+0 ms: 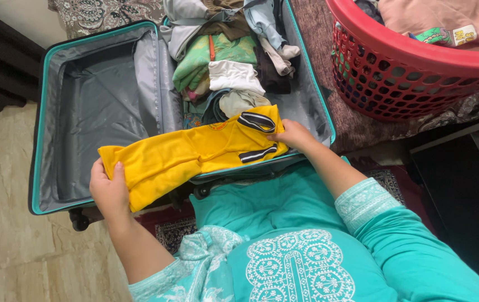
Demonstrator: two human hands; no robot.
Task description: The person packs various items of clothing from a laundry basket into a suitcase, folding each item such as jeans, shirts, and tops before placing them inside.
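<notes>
a folded yellow shirt (189, 156) with dark and white striped trim is being held stretched out over the near edge of an open teal suitcase (49, 112). the left hand (109, 190) is closed around the shirt's left end, thumb on top and fingers tucked under the fabric, while the right hand (292, 134) is pinched onto the striped end, right by the collar bit. so both ends are gripped and the shirt is kept pretty much flat, tilted a little up toward the right. the suitcase's left half is just grey lining, and the right half is stuffed with a pile of folded clothes (228, 61) in green, white, grey and brown, sitting just behind the shirt. a red laundry basket (407, 72) with more clothes in it is parked on a patterned surface to the right, well apart from the hands. teal embroidered sleeves can be seen on both arms.
</notes>
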